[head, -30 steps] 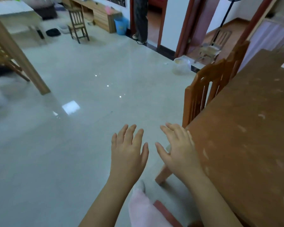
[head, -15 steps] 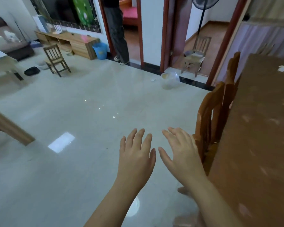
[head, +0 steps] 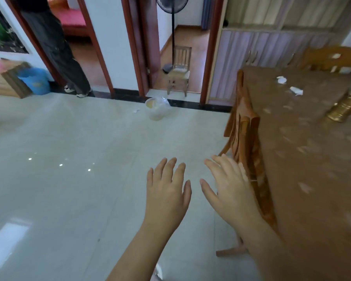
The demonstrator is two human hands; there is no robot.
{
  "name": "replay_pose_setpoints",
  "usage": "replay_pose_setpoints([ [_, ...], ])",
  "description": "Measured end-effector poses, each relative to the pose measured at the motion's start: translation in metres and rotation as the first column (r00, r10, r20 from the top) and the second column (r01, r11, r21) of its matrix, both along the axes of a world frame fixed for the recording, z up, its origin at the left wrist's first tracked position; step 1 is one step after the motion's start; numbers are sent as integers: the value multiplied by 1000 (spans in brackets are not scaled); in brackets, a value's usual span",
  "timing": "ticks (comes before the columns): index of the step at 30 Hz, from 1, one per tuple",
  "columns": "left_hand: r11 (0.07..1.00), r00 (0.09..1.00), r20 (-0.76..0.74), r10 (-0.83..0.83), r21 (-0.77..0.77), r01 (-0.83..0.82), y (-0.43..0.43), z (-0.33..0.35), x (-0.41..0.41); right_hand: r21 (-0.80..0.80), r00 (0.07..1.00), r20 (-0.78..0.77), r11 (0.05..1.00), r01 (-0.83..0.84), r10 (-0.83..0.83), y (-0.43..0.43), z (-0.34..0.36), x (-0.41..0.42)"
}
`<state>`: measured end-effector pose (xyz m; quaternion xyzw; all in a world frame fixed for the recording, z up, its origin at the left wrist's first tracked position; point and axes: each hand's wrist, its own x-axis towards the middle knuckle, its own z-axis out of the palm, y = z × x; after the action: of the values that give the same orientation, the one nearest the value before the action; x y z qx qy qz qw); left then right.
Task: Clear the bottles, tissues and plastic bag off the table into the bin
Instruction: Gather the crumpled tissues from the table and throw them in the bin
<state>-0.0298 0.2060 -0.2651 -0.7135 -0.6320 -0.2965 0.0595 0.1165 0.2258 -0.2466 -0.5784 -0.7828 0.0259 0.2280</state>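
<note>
My left hand and my right hand are held out flat over the floor, fingers spread and empty, just left of the brown table. Two crumpled white tissues lie on the far part of the table. At the table's right edge the gold cap of a bottle lies on its side. A pale bin lined with a clear bag stands on the floor by the doorway, with a scrap of tissue beside it.
Wooden chairs are tucked against the table's left side. A person stands in the left doorway beside a blue bucket. A standing fan and a small chair occupy the middle doorway.
The view has swung right and up, bringing the bin, doorways, tissues and bottle into sight. Both hands stay open, side by side, in the same pose.
</note>
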Motion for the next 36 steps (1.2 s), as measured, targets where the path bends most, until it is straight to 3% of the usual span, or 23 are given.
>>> replay_pose_setpoints([
  [5, 988, 989, -3, -149, 37, 149, 71, 12, -46, 66, 991, 10, 989, 131, -132, 54, 14, -48],
  [15, 963, 962, 44, -269, 12, 269, 192, 2, -70, 119, 952, 60, 949, 291, -299, 158, 13, -72],
  [26, 911, 911, -2, -411, -25, 411, 394, 20, -16, 131, 900, -91, 891, 435, -426, 342, 7, -28],
  [36, 868, 873, 39, -486, -92, 487, 530, 21, 40, 106, 833, -33, 827, 552, -552, 457, 12, 25],
])
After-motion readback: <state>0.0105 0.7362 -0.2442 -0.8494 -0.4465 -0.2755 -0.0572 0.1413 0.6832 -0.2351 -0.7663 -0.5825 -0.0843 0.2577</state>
